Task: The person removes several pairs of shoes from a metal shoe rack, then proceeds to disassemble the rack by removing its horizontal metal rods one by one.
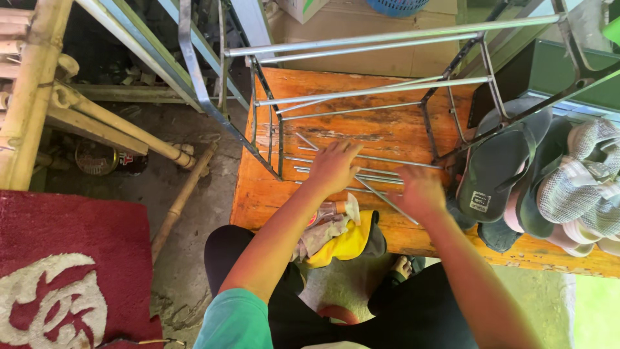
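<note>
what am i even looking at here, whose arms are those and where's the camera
The camera sits on a person's head and looks down, so the two bare arms are their own. The left hand and right hand both rest flat on loose thin metal rods lying on an orange wooden table. Neither hand clearly grips anything. A metal wire rack frame stands behind the rods. Sandals lie at the right, and a yellow cloth hangs at the near edge.

thin metal rods [361,173] | grey, loose, lying flat roughly parallel | on orange wooden bench [387,129], one angled diagonally
</note>
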